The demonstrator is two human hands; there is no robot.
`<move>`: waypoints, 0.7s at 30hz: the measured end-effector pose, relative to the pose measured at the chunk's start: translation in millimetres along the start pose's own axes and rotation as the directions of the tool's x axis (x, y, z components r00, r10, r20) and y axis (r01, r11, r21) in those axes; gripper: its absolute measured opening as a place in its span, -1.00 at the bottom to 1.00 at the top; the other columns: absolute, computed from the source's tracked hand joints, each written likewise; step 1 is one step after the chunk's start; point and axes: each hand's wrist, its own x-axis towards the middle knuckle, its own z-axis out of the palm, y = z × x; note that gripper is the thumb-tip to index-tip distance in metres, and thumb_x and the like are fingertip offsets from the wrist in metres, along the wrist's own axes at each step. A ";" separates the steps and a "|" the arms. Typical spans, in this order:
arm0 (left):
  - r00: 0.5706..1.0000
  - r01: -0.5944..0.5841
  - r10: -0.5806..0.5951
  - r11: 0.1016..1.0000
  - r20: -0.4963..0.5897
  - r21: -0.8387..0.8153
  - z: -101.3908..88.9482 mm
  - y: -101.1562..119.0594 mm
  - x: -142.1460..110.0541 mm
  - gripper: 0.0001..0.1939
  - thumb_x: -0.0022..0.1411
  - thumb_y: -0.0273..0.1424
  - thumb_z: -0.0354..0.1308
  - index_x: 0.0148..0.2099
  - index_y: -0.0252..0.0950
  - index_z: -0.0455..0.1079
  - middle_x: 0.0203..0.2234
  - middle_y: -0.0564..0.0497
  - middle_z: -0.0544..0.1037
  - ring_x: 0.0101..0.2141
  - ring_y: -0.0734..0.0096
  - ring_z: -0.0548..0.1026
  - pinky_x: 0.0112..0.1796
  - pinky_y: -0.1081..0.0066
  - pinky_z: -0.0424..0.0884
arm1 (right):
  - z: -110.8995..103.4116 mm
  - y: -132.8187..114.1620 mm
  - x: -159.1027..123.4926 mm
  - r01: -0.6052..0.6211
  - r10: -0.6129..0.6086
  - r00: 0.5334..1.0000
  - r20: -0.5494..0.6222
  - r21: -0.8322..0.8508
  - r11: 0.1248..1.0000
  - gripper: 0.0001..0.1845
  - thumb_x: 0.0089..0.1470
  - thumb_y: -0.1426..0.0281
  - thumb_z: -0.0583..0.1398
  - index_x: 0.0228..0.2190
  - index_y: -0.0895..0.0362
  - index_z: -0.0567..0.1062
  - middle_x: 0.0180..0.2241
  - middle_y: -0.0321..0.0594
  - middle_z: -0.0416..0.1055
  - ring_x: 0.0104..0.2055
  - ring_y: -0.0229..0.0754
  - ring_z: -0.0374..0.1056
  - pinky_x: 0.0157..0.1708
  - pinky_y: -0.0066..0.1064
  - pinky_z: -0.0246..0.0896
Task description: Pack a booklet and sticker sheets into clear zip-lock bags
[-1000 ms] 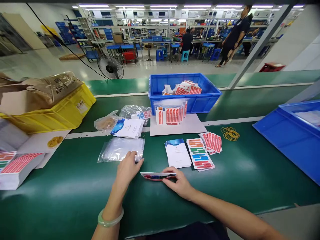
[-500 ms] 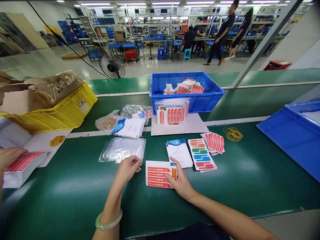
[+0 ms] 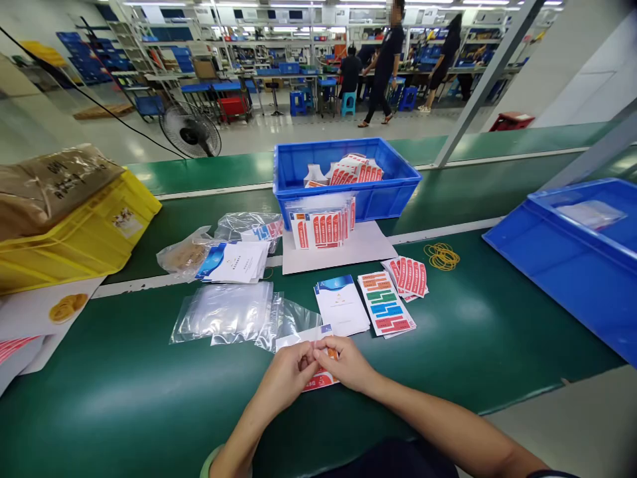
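**Label card, now at both hands; one clear bag drawn out**

Head view, sole view:

- Label card point(image 3: 321, 382), red and white: low at centre, just above the green bench point(image 3: 164, 405), partly covered by the hands
- Right hand point(image 3: 351, 366): thumb and fingers closed on the card, as half a second ago
- Left hand point(image 3: 284, 375): empty beside the bags then, now brought to the card, fingers curled in and meeting the right fingertips; whether they pinch card or film, cannot tell
- Clear bag point(image 3: 294, 317): newly spread between the bag stack point(image 3: 231, 307) and the card, reaching the card's far edge
- Beyond the right hand: booklets point(image 3: 342, 311), then multicoloured label sheets point(image 3: 385, 307), no visible change
- Bearing on the work, by judgement: handling has passed from one hand to two, with film now within reach
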 end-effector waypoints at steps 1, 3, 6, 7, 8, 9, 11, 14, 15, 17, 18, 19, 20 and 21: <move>1.000 -0.003 0.003 1.000 -0.001 0.017 0.3 1.7 -0.5 -0.72 0.22 -0.32 0.00 -0.53 -0.27 0.15 -0.66 0.16 0.23 -0.58 0.53 0.17 -0.53 0.49 0.08 | 0.2 0.0 0.0 0.000 0.000 1.000 0.001 -0.004 1.000 -0.79 0.10 0.37 0.11 -0.42 0.16 0.53 -0.42 -0.26 0.50 -0.34 -0.21 0.39 -0.28 -0.43 0.23; 1.000 -0.006 0.006 0.999 -0.013 0.035 -2.5 4.8 -1.1 -0.70 0.25 -0.30 -0.04 -0.52 -0.26 0.14 -0.66 0.16 0.23 -0.59 0.52 0.18 -0.53 0.49 0.09 | 0.0 0.5 0.0 -0.004 0.004 1.000 -0.001 -0.004 1.000 -0.75 0.12 0.38 0.08 -0.47 0.17 0.51 -0.48 -0.28 0.47 -0.39 -0.24 0.35 -0.33 -0.45 0.20; 0.998 -0.022 0.028 0.995 -0.064 0.093 -7.1 8.1 -1.9 -0.77 0.29 -0.32 -0.09 -0.40 -0.25 0.26 -0.59 0.13 0.31 -0.56 0.50 0.25 -0.49 0.48 0.15 | -0.3 0.8 -0.1 0.002 -0.003 1.000 -0.006 -0.021 1.000 -0.75 0.14 0.39 0.07 -0.46 0.18 0.50 -0.47 -0.28 0.46 -0.39 -0.24 0.34 -0.35 -0.46 0.18; 0.996 -0.031 0.041 0.990 -0.076 0.135 -7.1 8.6 -2.4 -0.79 0.29 -0.34 -0.09 -0.35 -0.25 0.29 -0.56 0.12 0.35 -0.54 0.49 0.29 -0.48 0.48 0.17 | -0.3 0.6 -0.1 0.011 -0.012 1.000 -0.004 -0.039 0.999 -0.76 0.14 0.40 0.06 -0.45 0.18 0.49 -0.45 -0.27 0.46 -0.38 -0.24 0.34 -0.34 -0.46 0.18; 0.995 -0.040 0.056 0.981 -0.082 0.188 -6.1 8.7 -3.1 -0.81 0.29 -0.36 -0.10 -0.31 -0.24 0.31 -0.53 0.10 0.38 -0.52 0.48 0.32 -0.46 0.48 0.18 | -0.2 0.3 -0.1 0.022 -0.022 1.000 0.001 -0.063 0.998 -0.77 0.14 0.41 0.06 -0.45 0.17 0.49 -0.45 -0.27 0.46 -0.38 -0.24 0.35 -0.34 -0.46 0.17; 0.994 -0.049 0.071 0.967 -0.082 0.249 -4.4 8.5 -4.0 -0.82 0.28 -0.38 -0.10 -0.31 -0.23 0.31 -0.51 0.09 0.40 -0.51 0.47 0.34 -0.45 0.47 0.19 | 0.0 -0.1 0.1 0.033 -0.032 0.999 0.007 -0.088 0.996 -0.77 0.14 0.42 0.06 -0.45 0.17 0.49 -0.45 -0.27 0.46 -0.38 -0.24 0.35 -0.34 -0.46 0.17; 0.990 -0.053 0.100 0.920 -0.102 0.388 -0.2 7.2 -6.1 -0.80 0.27 -0.42 -0.10 -0.37 -0.24 0.29 -0.51 0.09 0.41 -0.52 0.47 0.35 -0.47 0.46 0.18 | 1.0 -0.5 0.5 0.052 -0.049 0.999 0.019 -0.127 0.991 -0.77 0.13 0.44 0.06 -0.47 0.16 0.48 -0.47 -0.28 0.46 -0.39 -0.25 0.34 -0.35 -0.47 0.15; 0.954 0.010 0.165 0.815 -0.248 0.579 1.5 4.6 -8.9 -0.79 0.27 -0.43 -0.09 -0.43 -0.25 0.24 -0.54 0.08 0.40 -0.54 0.46 0.35 -0.50 0.45 0.15 | 4.5 0.3 0.0 0.064 -0.062 0.998 0.018 -0.157 0.986 -0.76 0.14 0.43 0.06 -0.49 0.17 0.46 -0.49 -0.28 0.45 -0.42 -0.26 0.33 -0.37 -0.47 0.14; 0.927 0.049 0.193 0.787 -0.321 0.615 -0.1 3.9 -9.7 -0.79 0.26 -0.43 -0.08 -0.44 -0.25 0.24 -0.55 0.09 0.39 -0.54 0.46 0.35 -0.50 0.45 0.15 | 5.8 0.6 -0.7 0.062 -0.061 0.998 0.017 -0.159 0.985 -0.75 0.14 0.42 0.06 -0.50 0.17 0.46 -0.50 -0.28 0.44 -0.43 -0.26 0.33 -0.38 -0.48 0.13; 0.874 0.104 0.236 0.764 -0.425 0.637 -5.3 3.6 -11.3 -0.81 0.24 -0.43 -0.04 -0.44 -0.25 0.23 -0.57 0.09 0.37 -0.54 0.47 0.35 -0.49 0.46 0.16 | 7.1 0.6 -2.0 0.065 -0.062 0.998 0.023 -0.162 0.985 -0.76 0.13 0.40 0.08 -0.52 0.17 0.46 -0.53 -0.29 0.43 -0.46 -0.27 0.32 -0.42 -0.49 0.13; 0.866 0.103 0.246 0.764 -0.435 0.637 -7.8 4.2 -12.0 -0.82 0.23 -0.43 -0.03 -0.45 -0.25 0.22 -0.58 0.10 0.37 -0.54 0.47 0.35 -0.49 0.46 0.16 | 6.6 0.0 -2.4 0.074 -0.071 0.997 0.023 -0.166 0.983 -0.78 0.12 0.39 0.10 -0.51 0.16 0.46 -0.52 -0.29 0.43 -0.46 -0.27 0.32 -0.42 -0.49 0.13; 0.875 0.085 0.248 0.767 -0.415 0.637 -9.4 5.2 -12.7 -0.82 0.21 -0.44 -0.02 -0.46 -0.25 0.21 -0.58 0.10 0.36 -0.54 0.47 0.35 -0.49 0.46 0.16 | 5.3 -1.1 -2.4 0.085 -0.084 0.996 0.014 -0.173 0.981 -0.80 0.10 0.39 0.12 -0.50 0.16 0.46 -0.52 -0.30 0.44 -0.45 -0.27 0.32 -0.40 -0.49 0.13; 0.897 0.054 0.243 0.770 -0.370 0.636 -9.9 6.8 -13.3 -0.82 0.20 -0.46 -0.02 -0.48 -0.25 0.19 -0.59 0.11 0.35 -0.55 0.47 0.34 -0.50 0.45 0.14 | 3.2 -2.5 -2.0 0.096 -0.098 0.995 -0.002 -0.183 0.978 -0.83 0.08 0.39 0.13 -0.49 0.15 0.47 -0.50 -0.30 0.44 -0.44 -0.27 0.33 -0.38 -0.48 0.14; 0.922 0.016 0.233 0.774 -0.308 0.632 -9.2 8.8 -13.9 -0.81 0.18 -0.47 -0.02 -0.49 -0.24 0.17 -0.60 0.11 0.35 -0.55 0.47 0.34 -0.51 0.45 0.13 | 0.7 -4.1 -1.3 0.101 -0.108 0.994 -0.028 -0.196 0.975 -0.85 0.07 0.40 0.14 -0.48 0.15 0.47 -0.49 -0.29 0.45 -0.43 -0.26 0.34 -0.36 -0.48 0.15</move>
